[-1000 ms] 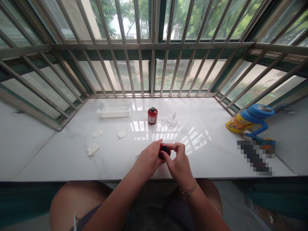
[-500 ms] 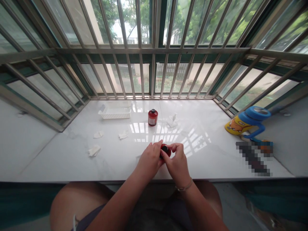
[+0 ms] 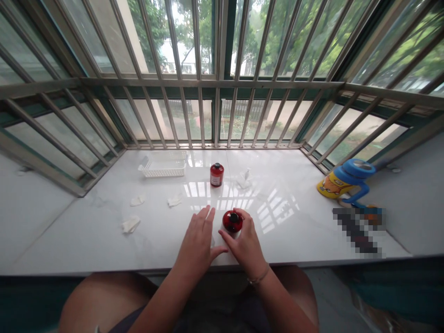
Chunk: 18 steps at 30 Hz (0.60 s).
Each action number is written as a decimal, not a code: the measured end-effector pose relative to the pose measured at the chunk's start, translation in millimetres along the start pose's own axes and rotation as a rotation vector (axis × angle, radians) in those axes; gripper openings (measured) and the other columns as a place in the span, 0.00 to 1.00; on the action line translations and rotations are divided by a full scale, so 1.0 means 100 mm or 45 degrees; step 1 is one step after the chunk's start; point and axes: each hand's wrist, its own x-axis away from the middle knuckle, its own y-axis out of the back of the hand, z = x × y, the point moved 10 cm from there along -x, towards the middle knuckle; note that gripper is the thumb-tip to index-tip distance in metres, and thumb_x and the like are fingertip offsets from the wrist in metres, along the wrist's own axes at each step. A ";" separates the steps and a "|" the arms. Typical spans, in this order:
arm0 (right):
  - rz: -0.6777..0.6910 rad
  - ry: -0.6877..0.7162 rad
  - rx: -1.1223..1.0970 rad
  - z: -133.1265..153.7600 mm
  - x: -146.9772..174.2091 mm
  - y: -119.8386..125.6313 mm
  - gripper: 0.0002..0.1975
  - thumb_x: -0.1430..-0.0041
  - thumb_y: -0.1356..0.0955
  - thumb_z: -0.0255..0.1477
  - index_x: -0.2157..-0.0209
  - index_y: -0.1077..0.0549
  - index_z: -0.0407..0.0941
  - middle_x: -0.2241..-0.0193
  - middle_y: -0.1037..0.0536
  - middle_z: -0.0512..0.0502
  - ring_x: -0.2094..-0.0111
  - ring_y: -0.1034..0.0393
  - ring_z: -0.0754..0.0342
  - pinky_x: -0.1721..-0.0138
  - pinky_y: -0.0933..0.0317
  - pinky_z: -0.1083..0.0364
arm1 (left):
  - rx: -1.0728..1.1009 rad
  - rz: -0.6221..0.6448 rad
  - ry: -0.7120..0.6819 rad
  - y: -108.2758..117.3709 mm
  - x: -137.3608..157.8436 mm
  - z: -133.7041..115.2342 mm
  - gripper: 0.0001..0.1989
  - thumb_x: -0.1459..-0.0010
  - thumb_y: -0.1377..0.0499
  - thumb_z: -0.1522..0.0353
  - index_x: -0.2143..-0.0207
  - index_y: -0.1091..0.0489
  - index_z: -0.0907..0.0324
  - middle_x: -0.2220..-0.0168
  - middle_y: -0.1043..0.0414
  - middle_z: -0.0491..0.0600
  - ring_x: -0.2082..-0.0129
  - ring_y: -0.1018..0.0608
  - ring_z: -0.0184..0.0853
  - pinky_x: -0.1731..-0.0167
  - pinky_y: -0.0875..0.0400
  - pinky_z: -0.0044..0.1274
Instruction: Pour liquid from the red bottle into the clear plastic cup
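Right hand [image 3: 247, 241] curved around a squat, glossy-red bottle [image 3: 232, 224], clamping unclear; left hand [image 3: 197, 238] splayed. Positioning seemingly needed steadiness next.

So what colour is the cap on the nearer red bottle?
The cap is black; head view shows it.

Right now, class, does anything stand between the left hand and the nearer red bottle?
Partly: the right hand has its thumb between the left hand and the nearer bottle. Nothing visible blocks the left fingertips.
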 end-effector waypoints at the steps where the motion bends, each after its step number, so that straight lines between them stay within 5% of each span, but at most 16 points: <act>1: 0.024 -0.008 -0.002 -0.05 0.02 -0.02 0.37 0.36 0.24 0.38 0.32 0.42 0.49 0.38 0.30 0.34 0.37 0.32 0.39 0.35 0.33 0.36 | 0.001 -0.025 0.059 0.03 0.11 0.14 0.56 0.45 0.25 0.63 0.24 0.55 0.53 0.26 0.41 0.65 0.26 0.37 0.59 0.29 0.37 0.53; 4: 0.067 -0.081 -0.014 -0.23 0.05 -0.03 0.40 0.38 0.23 0.40 0.32 0.42 0.49 0.38 0.29 0.35 0.38 0.29 0.39 0.36 0.31 0.38 | 0.047 -0.069 0.235 0.01 0.44 0.57 0.54 0.48 0.23 0.61 0.26 0.48 0.52 0.28 0.38 0.63 0.29 0.32 0.59 0.32 0.32 0.52; 9: 0.169 -0.162 0.008 -0.50 -0.02 0.03 0.38 0.41 0.23 0.44 0.35 0.38 0.49 0.41 0.26 0.37 0.41 0.26 0.39 0.38 0.30 0.39 | 0.289 0.045 0.548 -0.30 0.72 1.00 0.35 0.45 0.27 0.64 0.37 0.31 0.53 0.41 0.22 0.55 0.43 0.18 0.52 0.45 0.18 0.43; 13: 0.127 -0.243 0.074 -0.86 -0.19 0.31 0.40 0.42 0.23 0.47 0.35 0.38 0.48 0.41 0.24 0.37 0.45 0.23 0.40 0.41 0.29 0.40 | 0.420 0.107 0.622 -0.47 0.52 0.96 0.36 0.46 0.27 0.64 0.35 0.31 0.52 0.41 0.23 0.55 0.48 0.16 0.48 0.52 0.15 0.37; 18: -0.100 -0.411 0.179 -1.51 -0.44 0.88 0.47 0.48 0.22 0.53 0.34 0.39 0.48 0.44 0.22 0.35 0.51 0.22 0.39 0.48 0.27 0.40 | 0.433 0.132 0.508 -0.80 -0.11 0.72 0.37 0.44 0.26 0.65 0.34 0.32 0.56 0.38 0.24 0.58 0.42 0.19 0.49 0.47 0.17 0.38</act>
